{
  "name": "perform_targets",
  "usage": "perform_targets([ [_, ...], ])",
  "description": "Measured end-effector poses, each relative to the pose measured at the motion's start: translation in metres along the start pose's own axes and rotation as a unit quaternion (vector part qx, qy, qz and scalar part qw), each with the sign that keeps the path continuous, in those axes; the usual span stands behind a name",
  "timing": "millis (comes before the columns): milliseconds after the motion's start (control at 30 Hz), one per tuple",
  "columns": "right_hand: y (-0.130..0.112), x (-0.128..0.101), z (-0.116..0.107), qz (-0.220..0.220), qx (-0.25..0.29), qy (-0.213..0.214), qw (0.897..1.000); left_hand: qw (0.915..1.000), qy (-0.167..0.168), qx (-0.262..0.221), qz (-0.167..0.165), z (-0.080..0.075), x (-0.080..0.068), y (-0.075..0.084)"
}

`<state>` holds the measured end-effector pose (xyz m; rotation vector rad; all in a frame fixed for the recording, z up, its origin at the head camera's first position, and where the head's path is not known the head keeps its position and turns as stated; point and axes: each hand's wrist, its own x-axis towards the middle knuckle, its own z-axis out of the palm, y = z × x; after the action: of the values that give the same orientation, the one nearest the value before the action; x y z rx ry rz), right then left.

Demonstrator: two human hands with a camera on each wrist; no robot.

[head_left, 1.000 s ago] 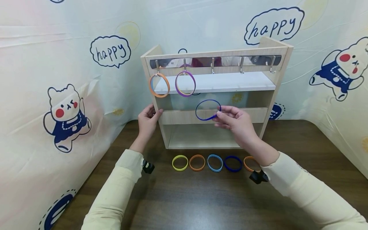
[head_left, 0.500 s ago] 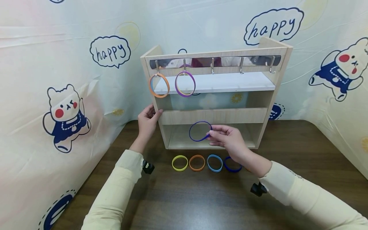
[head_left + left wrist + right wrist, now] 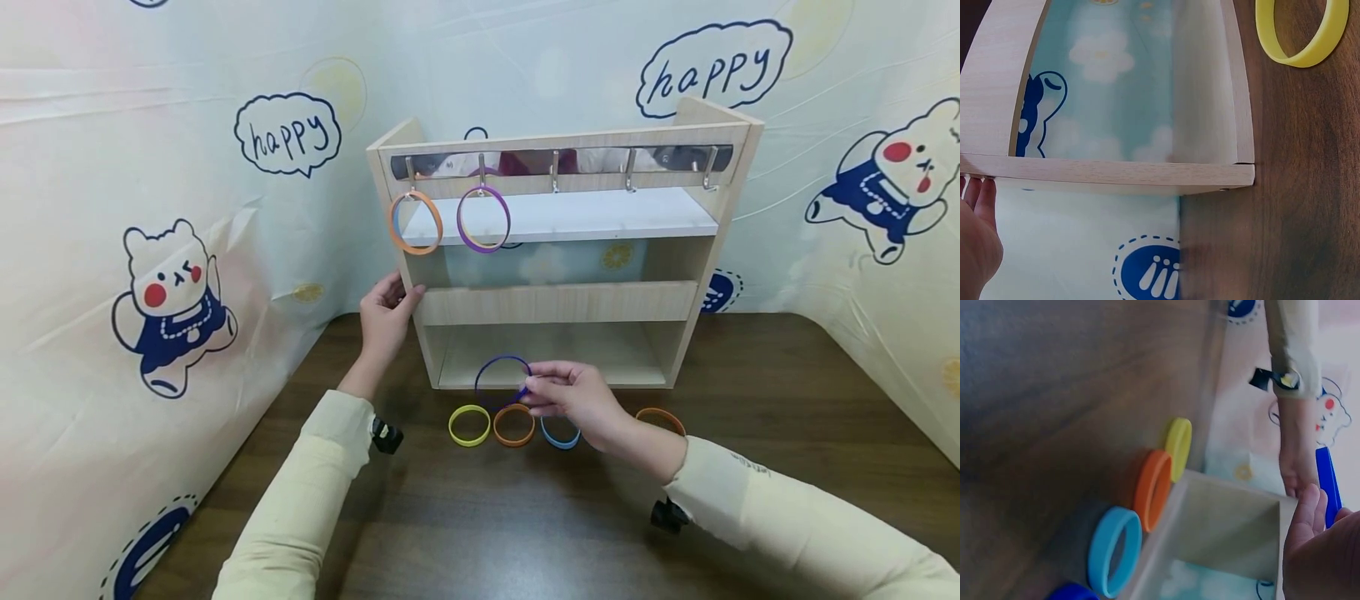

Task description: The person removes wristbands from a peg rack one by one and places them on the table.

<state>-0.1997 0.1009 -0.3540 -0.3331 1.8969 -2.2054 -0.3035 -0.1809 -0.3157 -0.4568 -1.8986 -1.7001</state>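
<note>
My right hand [image 3: 577, 400] pinches a dark blue silicone wristband [image 3: 504, 357] between thumb and fingers, just in front of the shelf's lower opening. The same wristband [image 3: 1327, 485] shows nearly edge-on in the right wrist view. At the left side panel of a small wooden shelf [image 3: 555, 304], my left hand [image 3: 385, 321] grips the edge, thumb at the front. Below the right hand, on the table, lie a yellow wristband [image 3: 469, 426], an orange wristband [image 3: 514, 425] and a light blue wristband [image 3: 561, 433], partly covered. Another dark blue wristband [image 3: 1072, 592] is hidden from the head view.
Several metal hooks line the shelf's top rail [image 3: 592, 182]. An orange wristband [image 3: 417, 222] and a purple wristband [image 3: 483, 219] hang on the two leftmost, with other bands behind them. One more orange wristband [image 3: 660, 420] lies right on the brown table [image 3: 480, 533].
My right hand has moved down and to the left with the dark blue wristband, from the shelf's middle board to just above the row of bands. The left hand has stayed put.
</note>
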Motion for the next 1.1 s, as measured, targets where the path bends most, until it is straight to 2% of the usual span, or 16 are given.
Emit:
perform_targets([
  [500,0.045,-0.009,0.028,0.049,-0.02,-0.052,0.997,1.0,0.002,0.007,-0.002,0.0,0.001,-0.001],
  [900,0.065,-0.012,0.039,0.091,-0.018,-0.064,0.994,1.0,0.002,-0.006,0.0,0.0,0.0,-0.001],
  [1100,0.069,-0.009,0.042,0.093,-0.03,-0.065,0.993,1.0,0.002,-0.005,0.003,0.001,0.0,-0.001],
])
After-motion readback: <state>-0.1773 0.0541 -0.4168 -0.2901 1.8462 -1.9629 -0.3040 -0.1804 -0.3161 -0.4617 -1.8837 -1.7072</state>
